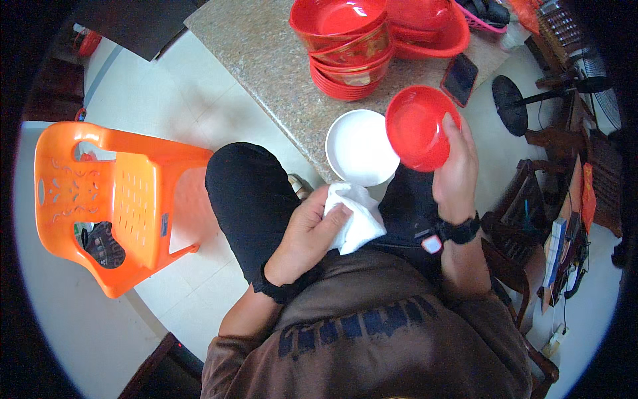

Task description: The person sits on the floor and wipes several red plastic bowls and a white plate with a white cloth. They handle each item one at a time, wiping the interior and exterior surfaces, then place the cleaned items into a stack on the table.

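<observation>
My left hand (311, 232) grips a folded white cloth (356, 217) in front of my lap. In my right hand (456, 169) is a small red bowl (418, 127), held by its right side with the inside facing up. Just left of that bowl, a white round dish (361, 147) sits at the near corner of the stone table (269, 65). Farther back stands a stack of red bowls (349, 55), some with gold patterning. Beside the stack lie larger red basins (428, 30), partly cut off by the top of the view.
A phone (459, 80) lies near the table's right edge, with a pink basket (481, 20) behind it. An orange plastic chair (134, 194) stands on the floor to the left. At right are a fan's round base (509, 105) and dark wooden furniture (513, 229).
</observation>
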Demonstrator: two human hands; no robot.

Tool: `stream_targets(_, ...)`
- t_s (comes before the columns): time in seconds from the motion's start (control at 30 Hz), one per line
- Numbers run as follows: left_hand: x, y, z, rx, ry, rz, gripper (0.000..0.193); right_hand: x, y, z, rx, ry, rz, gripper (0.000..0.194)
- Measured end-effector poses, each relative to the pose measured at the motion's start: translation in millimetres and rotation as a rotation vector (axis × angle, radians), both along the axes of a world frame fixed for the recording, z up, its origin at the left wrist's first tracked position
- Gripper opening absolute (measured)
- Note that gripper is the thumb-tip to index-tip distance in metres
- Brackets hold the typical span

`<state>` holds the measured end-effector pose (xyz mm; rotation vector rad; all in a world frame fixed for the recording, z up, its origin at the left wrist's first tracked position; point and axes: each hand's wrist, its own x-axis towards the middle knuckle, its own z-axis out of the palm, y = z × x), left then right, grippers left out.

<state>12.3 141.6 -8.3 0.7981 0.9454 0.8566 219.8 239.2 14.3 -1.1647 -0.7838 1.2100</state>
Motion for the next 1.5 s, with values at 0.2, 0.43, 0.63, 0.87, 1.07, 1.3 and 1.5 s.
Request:
stream_targets(0.2,-1.0,-2.9,1.7,0.016,-0.018,0.048,0.028,15.0,37.5,-28.2,-0.055,-0.077,-0.074,0.03)
stream_targets(0.43,-1.9,-4.0,1.3,0.055,0.028,0.039,0.029,11.3,46.7,-42.0,-0.063,-0.183,-0.04,0.03)
stream_targets(0.63,-2.2,-4.2,0.7,-0.02,-0.025,0.045,0.026,20.2,54.5,-55.2,-0.043,-0.233,-0.034,0.038)
stream_targets(0.87,-6.0,-3.9,-3.4,0.035,0.005,0.151,0.027,25.5,20.6,-51.0,-0.026,-0.443,-0.229,0.054)
stream_targets(1.07,-19.9,24.1,-2.2,0.172,0.199,0.401,0.026,3.2,-27.5,-58.5,-0.024,-0.508,0.005,0.037)
stream_targets(1.3,-13.5,65.8,-12.8,0.487,0.603,0.408,0.023,-7.3,-30.0,-58.5,-0.23,-0.606,0.243,0.03)
stream_targets(1.5,1.6,59.4,-14.7,0.824,1.046,0.089,0.037,-12.0,-31.0,-56.2,-0.256,-0.396,0.335,0.025)
